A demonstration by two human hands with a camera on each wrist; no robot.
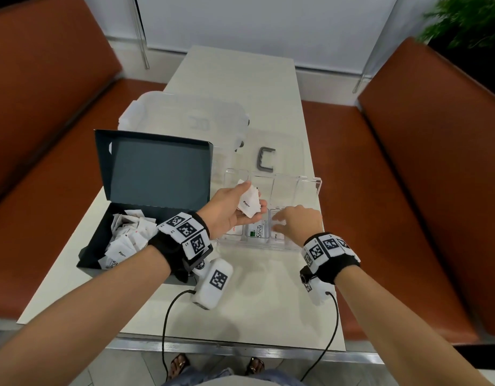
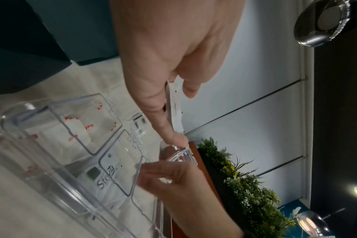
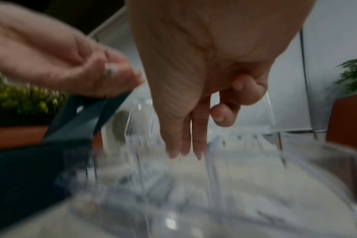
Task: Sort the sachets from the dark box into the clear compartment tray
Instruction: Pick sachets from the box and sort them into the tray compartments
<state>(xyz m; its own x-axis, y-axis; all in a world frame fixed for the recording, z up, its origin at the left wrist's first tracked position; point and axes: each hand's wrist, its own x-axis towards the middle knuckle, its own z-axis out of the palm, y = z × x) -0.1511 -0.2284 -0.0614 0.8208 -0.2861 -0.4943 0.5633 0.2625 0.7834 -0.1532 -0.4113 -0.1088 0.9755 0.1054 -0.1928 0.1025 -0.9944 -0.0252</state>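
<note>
A dark box (image 1: pixel 98 247) with its lid raised sits at the table's left, holding several white sachets (image 1: pixel 129 235). To its right stands the clear compartment tray (image 1: pixel 310 185); a Stevia sachet (image 1: pixel 259 231) lies in a near compartment, red-printed sachets (image 2: pixel 77 130) in another. My left hand (image 1: pixel 235 207) hovers palm-up over the tray's left part and holds a small bunch of white sachets (image 1: pixel 249 201), one marked Pepper. My right hand (image 1: pixel 296 221) reaches down into a near-right compartment, fingers (image 3: pixel 185 145) straight and empty in the blurred right wrist view.
A clear plastic lidded container (image 1: pixel 185 118) stands behind the dark box, a grey clip (image 1: pixel 266 158) lies beyond the tray. Orange-brown benches (image 1: pixel 408 176) flank the narrow white table (image 1: pixel 240 73). A plant (image 1: pixel 469 20) stands at the far right. Cables hang off the near edge.
</note>
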